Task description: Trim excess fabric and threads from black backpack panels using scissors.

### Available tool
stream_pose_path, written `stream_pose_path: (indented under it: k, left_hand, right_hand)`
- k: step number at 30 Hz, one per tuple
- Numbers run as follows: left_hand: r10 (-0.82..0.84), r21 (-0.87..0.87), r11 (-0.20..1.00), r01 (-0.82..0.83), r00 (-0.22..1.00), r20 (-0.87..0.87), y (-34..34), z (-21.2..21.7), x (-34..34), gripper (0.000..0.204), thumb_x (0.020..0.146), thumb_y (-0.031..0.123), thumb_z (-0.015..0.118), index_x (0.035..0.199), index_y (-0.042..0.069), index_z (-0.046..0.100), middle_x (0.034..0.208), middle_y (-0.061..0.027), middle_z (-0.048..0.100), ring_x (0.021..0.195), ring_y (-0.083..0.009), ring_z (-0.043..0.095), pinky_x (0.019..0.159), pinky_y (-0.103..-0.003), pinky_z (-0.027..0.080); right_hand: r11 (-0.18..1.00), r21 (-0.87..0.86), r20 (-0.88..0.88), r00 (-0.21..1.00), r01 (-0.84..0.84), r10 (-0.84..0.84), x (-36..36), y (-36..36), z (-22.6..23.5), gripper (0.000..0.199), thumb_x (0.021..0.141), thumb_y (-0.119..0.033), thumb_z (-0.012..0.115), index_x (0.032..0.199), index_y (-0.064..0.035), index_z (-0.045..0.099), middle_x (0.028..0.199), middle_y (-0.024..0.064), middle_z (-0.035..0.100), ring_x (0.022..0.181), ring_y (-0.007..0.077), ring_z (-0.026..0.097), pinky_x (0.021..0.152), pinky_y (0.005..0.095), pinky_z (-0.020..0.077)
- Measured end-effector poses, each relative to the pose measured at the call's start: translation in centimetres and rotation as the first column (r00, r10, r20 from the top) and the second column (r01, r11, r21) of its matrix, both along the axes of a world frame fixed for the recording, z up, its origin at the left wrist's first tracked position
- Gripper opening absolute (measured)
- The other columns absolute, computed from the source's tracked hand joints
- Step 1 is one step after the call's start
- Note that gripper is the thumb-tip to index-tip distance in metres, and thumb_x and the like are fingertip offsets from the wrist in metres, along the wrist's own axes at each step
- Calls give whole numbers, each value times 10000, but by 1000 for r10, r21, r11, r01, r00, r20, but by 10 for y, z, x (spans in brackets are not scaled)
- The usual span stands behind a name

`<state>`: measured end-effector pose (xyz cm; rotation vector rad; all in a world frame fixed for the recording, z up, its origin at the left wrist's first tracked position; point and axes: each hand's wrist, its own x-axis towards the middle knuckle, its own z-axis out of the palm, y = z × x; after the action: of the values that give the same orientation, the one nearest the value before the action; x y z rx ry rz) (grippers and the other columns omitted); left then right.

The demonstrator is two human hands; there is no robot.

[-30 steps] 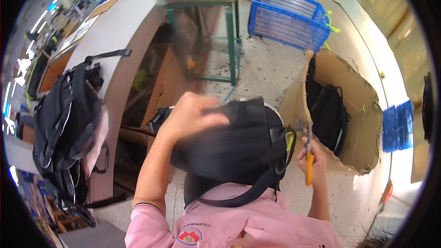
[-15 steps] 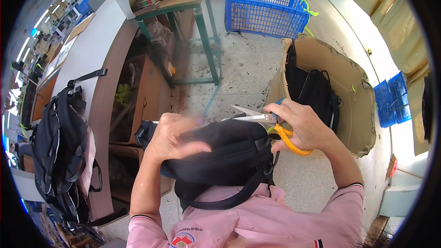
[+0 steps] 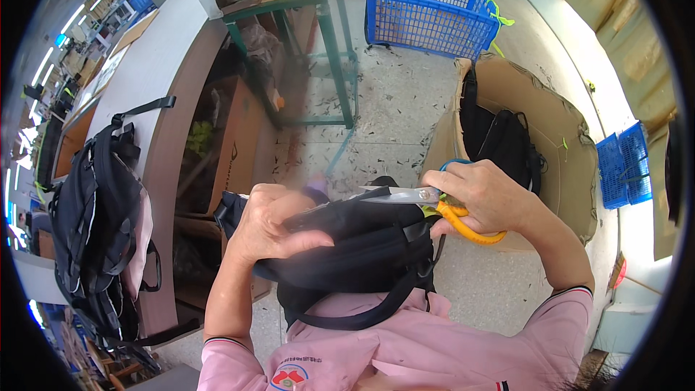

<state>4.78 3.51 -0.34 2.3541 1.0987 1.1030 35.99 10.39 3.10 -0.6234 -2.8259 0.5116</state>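
Observation:
A black backpack (image 3: 355,246) lies on my lap, strap hanging down over my pink shirt. My left hand (image 3: 279,221) grips its upper edge on the left side. My right hand (image 3: 485,195) holds scissors (image 3: 427,203) with orange handles; the steel blades point left, lying over the top of the backpack near my left fingers. I cannot tell whether the blades touch the fabric.
A large cardboard box (image 3: 572,137) at right holds another black bag (image 3: 507,141). A blue plastic crate (image 3: 427,7) stands behind it. A green-legged table (image 3: 333,36) is ahead. More black backpacks (image 3: 101,210) lie on the white bench at left. Thread scraps litter the floor.
My right hand has brought the scissors from the side up over the backpack, blades now pointing left. My left hand slid down to grip the bag's top edge. The head view shifted slightly.

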Motion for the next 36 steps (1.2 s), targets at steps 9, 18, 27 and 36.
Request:
stream_pose_path:
  k: [9, 18, 27, 36]
  left_hand:
    - [-38, 29, 999, 38, 999, 12, 0, -2, 4, 449, 521, 376, 855, 674, 50, 587, 521, -54, 496, 452, -216, 500, 437, -284, 341]
    - [6, -10, 1000, -6, 1000, 0, -6, -9, 4, 381, 569, 332, 818, 674, 63, 570, 539, -76, 476, 478, -287, 484, 456, -347, 369]
    - [26, -13, 1000, -27, 999, -46, -10, -8, 2, 390, 589, 365, 799, 669, 68, 559, 510, -73, 458, 469, -289, 484, 450, -354, 375]
    - [47, -36, 998, -49, 998, -49, -12, -8, 0, 382, 636, 391, 768, 698, 75, 562, 506, -78, 476, 495, -304, 518, 465, -354, 398]
  right_hand:
    - [975, 221, 127, 991, -1, -28, 9, -9, 18, 511, 722, -446, 702, 1018, -61, 543, 647, 55, 441, 533, 212, 495, 449, 320, 390]
    - [992, 109, 179, 983, -57, 37, -12, -5, 20, 545, 721, -471, 701, 1039, -64, 528, 662, 68, 442, 580, 214, 506, 462, 321, 379]
    - [960, 250, 194, 978, -124, 75, -23, -1, 36, 490, 743, -422, 691, 1033, -66, 519, 656, 63, 441, 566, 216, 497, 476, 325, 382]
    - [929, 332, 265, 962, -160, 71, -27, 3, 30, 468, 717, -429, 720, 963, -81, 524, 619, 33, 385, 512, 175, 413, 434, 310, 313]
